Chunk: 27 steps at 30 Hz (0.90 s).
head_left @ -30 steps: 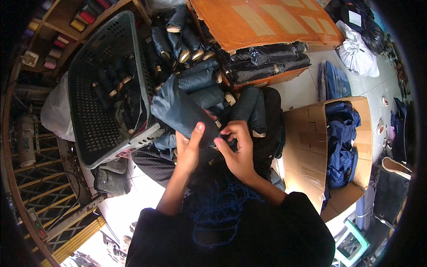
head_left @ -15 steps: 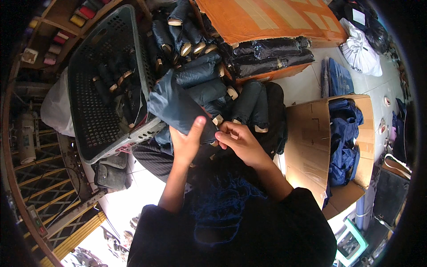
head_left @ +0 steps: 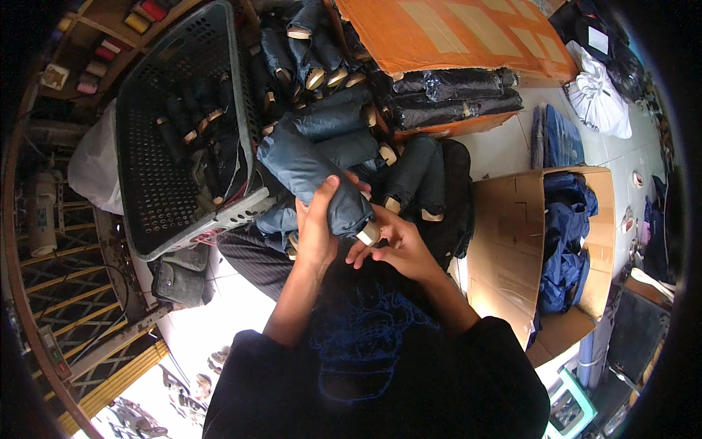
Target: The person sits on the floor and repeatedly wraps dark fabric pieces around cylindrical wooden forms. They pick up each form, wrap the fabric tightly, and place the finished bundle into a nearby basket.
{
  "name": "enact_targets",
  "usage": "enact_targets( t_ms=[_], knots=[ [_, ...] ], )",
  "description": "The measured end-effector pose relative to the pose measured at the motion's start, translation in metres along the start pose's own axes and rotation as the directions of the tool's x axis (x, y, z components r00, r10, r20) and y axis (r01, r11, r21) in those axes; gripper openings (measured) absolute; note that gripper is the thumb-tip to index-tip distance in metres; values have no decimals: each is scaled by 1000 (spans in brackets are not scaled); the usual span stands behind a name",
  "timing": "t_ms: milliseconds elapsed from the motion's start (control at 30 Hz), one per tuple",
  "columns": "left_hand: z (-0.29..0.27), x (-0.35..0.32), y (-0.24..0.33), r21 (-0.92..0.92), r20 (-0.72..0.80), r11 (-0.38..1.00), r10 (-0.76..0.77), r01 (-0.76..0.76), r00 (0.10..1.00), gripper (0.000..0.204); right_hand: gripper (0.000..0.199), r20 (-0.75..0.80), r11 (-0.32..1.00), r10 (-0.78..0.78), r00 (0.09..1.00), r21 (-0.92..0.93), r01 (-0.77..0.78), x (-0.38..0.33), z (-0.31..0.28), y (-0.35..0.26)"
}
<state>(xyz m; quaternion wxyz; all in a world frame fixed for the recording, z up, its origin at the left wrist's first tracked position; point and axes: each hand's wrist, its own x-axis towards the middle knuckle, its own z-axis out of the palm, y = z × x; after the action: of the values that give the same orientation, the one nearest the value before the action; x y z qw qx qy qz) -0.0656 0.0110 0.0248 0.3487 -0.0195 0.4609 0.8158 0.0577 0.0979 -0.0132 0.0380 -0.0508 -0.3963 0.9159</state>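
Observation:
A rolled dark blue fabric bundle (head_left: 311,168) lies slanted in my left hand (head_left: 318,227), whose thumb presses on top while the fingers wrap beneath. From the bundle's lower right end sticks a cream-coloured piece (head_left: 369,234). Beside that end is my right hand (head_left: 402,249), its fingers loosely bent and apart, gripping nothing that I can see. Whether its fingertips touch the bundle cannot be made out. Just beyond my hands, similar rolled bundles (head_left: 413,175) with pale ends lie heaped, some over my lap.
At the left stands a dark perforated plastic basket (head_left: 245,208) holding more rolls. An orange-brown carton (head_left: 431,36) with black packages is at the far side. To the right, an open cardboard box (head_left: 504,249) contains blue fabric. Thread spools fill a shelf (head_left: 121,36) at the upper left.
The bundle's lower end has turned to show its cream piece. My right hand has loosened from a pinch at that end and spread its fingers. My left hand still grips the bundle.

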Motion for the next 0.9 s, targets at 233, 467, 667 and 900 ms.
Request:
enact_targets(
  t_ms=[233, 467, 667, 900],
  knots=[
    [13, -11, -14, 9, -109, 999, -35, 36, 993, 25, 65, -87, 968, -169, 982, -202, 149, 4, -14, 17],
    [-2, -18, -34, 92, -103, 991, -88, 97, 991, 26, 74, -167, 883, -94, 981, -470, 4, 5, -10, 12],
    [-11, 15, 15, 928, 259, 233, 161, -292, 952, 53, 37, -272, 397, -412, 870, -913, -97, -10, -43, -6],
    [-57, 14, 2, 792, 445, -467, 2, -393, 895, 73, 27, -681, 253, -583, 443, -671, -697, -127, -174, 41]
  ],
)
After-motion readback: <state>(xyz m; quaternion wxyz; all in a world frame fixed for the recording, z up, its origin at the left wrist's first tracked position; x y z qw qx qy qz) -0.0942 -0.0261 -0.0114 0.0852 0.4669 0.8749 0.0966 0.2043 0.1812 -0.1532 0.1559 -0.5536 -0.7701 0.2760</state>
